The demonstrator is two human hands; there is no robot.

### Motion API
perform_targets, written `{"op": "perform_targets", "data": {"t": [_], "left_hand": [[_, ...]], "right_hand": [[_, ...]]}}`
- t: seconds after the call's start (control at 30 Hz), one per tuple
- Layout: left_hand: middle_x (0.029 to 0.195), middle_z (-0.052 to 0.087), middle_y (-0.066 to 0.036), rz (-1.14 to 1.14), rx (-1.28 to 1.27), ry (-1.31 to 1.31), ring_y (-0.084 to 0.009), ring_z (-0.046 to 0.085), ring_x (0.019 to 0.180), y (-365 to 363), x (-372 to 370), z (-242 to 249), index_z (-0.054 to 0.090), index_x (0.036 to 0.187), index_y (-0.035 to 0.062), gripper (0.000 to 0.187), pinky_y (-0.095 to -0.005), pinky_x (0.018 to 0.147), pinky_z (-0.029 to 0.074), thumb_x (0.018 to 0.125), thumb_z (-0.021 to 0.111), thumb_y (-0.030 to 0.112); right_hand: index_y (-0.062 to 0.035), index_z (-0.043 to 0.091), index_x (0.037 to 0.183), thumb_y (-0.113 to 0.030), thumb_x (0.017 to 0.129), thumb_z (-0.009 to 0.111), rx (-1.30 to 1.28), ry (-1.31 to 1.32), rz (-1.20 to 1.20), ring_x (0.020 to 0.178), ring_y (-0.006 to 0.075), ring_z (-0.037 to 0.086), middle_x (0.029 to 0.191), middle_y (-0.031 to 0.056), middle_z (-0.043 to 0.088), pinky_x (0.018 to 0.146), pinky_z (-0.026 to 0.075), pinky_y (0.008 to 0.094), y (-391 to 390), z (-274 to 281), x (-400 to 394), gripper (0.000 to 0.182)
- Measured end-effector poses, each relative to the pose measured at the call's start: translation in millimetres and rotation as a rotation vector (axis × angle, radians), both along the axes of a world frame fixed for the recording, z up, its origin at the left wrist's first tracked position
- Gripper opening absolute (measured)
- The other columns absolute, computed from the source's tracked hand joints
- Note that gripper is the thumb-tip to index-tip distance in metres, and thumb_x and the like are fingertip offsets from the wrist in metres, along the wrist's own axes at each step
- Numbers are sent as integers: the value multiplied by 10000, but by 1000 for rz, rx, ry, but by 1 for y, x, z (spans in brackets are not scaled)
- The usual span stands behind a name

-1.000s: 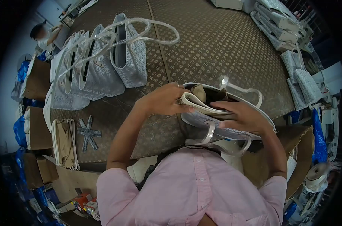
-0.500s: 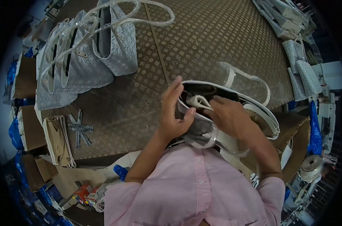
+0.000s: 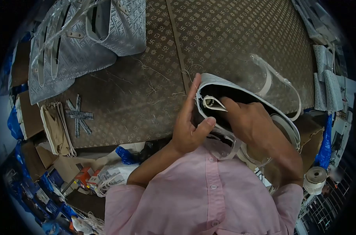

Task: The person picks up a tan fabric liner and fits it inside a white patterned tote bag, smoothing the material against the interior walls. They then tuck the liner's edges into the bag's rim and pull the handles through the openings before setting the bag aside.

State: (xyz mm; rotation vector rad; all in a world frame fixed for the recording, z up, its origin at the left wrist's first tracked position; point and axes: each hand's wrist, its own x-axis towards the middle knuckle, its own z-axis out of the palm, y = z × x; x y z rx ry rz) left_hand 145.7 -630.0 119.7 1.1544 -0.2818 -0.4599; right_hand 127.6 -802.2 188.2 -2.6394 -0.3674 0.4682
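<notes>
The bag sits at the bench's near edge; the left hand, spread wide, braces its end; the right hand reaches inside, its grip hidden; if the left slackened, the bag could tip off

No words, brands or numbers are reading clearly. Only legible signs: the brown table cover is showing repeating hooked-cross marks, swastika-shaped, set in rows among flower-like motifs and small blocks. Print on the orange-and-white box at lower left is staying too small and blurred to make out, the small plate on a standing silver bag is showing nothing I can resolve, and the spool at right is coming through just as unreadable.
</notes>
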Motion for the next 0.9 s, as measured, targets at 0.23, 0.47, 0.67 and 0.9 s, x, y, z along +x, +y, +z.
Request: {"op": "perform_targets", "data": {"t": [0.23,0.47,0.67,0.9], "left_hand": [[1521,184,-228,26,97,-44,-294,178,1421,0,3,-5,153,1447,-87,814,-363,1138,149,816,579,201],[1503,237,-235,4,158,-105,-326,219,1409,2,3,-4,207,1440,-78,776,-393,1139,169,806,574,180],[1505,231,-234,-27,162,-158,-331,215,1410,5,9,-4,209,1436,-84,772,-400,1139,175,803,570,171],[1506,199,-256,-97,196,-245,-317,219,1404,11,12,-10,188,1417,-134,788,-387,1126,176,840,587,227]], "right_hand": [[3,482,928,-84,811,544,-106,-21,15,559,322,629,649,158,622,490,482,428,1,9,4,159],[-2,584,921,-71,782,607,-115,37,80,617,243,623,828,118,600,518,490,356,-4,10,10,157],[-12,575,958,-53,767,617,-66,55,47,667,276,622,795,117,597,565,489,374,-4,6,12,200],[-14,556,977,-41,762,627,-36,59,25,687,299,617,773,121,597,562,478,379,-1,13,17,229]]}}
